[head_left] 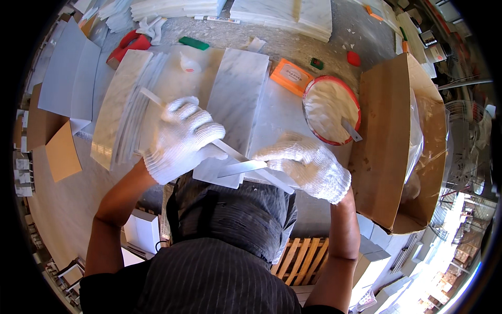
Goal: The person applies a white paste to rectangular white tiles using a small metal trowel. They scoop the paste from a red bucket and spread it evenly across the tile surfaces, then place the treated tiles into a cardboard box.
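My left hand [183, 133], in a white knit glove, is closed around a long, thin, pale strip [276, 180] that looks like marble. The strip slants from the upper left down to the right in front of me. My right hand [308, 162], gloved too, grips a flat metal blade like a putty knife [241, 168]; its handle is hidden in the glove. The blade crosses the strip and seems to touch it. Beneath lies a grey-veined marble slab [238, 83]. To the right stands a red-rimmed tub of cream-coloured paste [329, 107] with a scraper [351, 130] in it.
Marble pieces [117, 110] stand stacked at the left, beside an opened carton [70, 73]. An orange box [291, 77] lies by the tub. A large cardboard box [384, 141] bounds the right side. Farther back are a red tape dispenser [128, 44] and marble stacks [282, 15].
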The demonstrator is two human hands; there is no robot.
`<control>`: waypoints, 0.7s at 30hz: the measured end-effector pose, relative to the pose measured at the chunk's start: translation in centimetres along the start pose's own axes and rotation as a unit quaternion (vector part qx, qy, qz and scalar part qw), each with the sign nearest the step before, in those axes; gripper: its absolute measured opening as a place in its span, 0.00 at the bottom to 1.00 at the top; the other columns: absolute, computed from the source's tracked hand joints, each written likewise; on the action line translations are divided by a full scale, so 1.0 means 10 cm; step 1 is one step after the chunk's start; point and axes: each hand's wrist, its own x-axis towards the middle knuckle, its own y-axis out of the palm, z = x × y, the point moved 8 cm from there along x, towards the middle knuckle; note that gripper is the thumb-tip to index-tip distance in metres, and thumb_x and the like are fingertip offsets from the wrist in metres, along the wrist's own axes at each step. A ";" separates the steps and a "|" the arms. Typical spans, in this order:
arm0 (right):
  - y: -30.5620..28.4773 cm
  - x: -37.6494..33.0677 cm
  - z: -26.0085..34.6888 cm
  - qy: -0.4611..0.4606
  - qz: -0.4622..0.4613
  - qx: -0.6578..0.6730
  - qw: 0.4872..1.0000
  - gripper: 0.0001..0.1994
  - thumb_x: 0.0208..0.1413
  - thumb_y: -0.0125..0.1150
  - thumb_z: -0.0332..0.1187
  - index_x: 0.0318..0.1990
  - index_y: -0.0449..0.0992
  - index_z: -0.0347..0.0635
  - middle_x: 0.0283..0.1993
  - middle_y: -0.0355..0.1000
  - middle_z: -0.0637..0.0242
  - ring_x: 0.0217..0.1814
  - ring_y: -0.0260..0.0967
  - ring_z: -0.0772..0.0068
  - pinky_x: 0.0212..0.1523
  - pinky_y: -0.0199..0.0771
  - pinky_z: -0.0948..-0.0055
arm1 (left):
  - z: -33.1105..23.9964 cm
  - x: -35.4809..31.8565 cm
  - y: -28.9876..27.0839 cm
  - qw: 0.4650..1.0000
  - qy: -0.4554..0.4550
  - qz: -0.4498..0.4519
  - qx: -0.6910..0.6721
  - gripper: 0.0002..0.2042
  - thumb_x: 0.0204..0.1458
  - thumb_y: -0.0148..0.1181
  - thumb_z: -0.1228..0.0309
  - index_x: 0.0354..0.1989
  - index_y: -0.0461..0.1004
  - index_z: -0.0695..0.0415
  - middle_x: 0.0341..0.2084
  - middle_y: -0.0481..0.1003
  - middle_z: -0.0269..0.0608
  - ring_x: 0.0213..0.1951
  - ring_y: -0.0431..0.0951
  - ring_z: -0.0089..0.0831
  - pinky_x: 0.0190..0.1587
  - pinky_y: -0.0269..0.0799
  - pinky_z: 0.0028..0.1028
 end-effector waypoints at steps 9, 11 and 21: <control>0.12 0.09 0.14 -0.015 -0.059 -0.021 0.998 0.16 0.52 0.60 0.20 0.48 0.83 0.43 0.36 0.76 0.60 0.36 0.71 0.62 0.40 0.73 0.64 | -0.01 -0.02 -0.01 1.000 0.017 -0.017 0.000 0.18 0.31 0.74 0.58 0.33 0.78 0.45 0.31 0.75 0.30 0.47 0.72 0.44 0.54 0.63 0.43; 0.13 0.04 0.13 -0.025 -0.063 -0.036 0.997 0.18 0.50 0.60 0.18 0.48 0.83 0.44 0.33 0.75 0.61 0.34 0.71 0.63 0.38 0.72 0.65 | -0.01 -0.03 0.01 1.000 0.019 -0.021 0.003 0.18 0.31 0.74 0.58 0.33 0.78 0.44 0.30 0.74 0.30 0.47 0.72 0.43 0.54 0.62 0.42; 0.18 0.01 0.15 -0.016 -0.075 -0.044 0.996 0.17 0.50 0.64 0.19 0.47 0.83 0.45 0.29 0.72 0.64 0.32 0.71 0.65 0.35 0.72 0.67 | -0.06 -0.06 -0.05 0.998 0.028 -0.041 0.031 0.11 0.38 0.67 0.60 0.31 0.78 0.46 0.28 0.74 0.29 0.41 0.75 0.37 0.51 0.67 0.41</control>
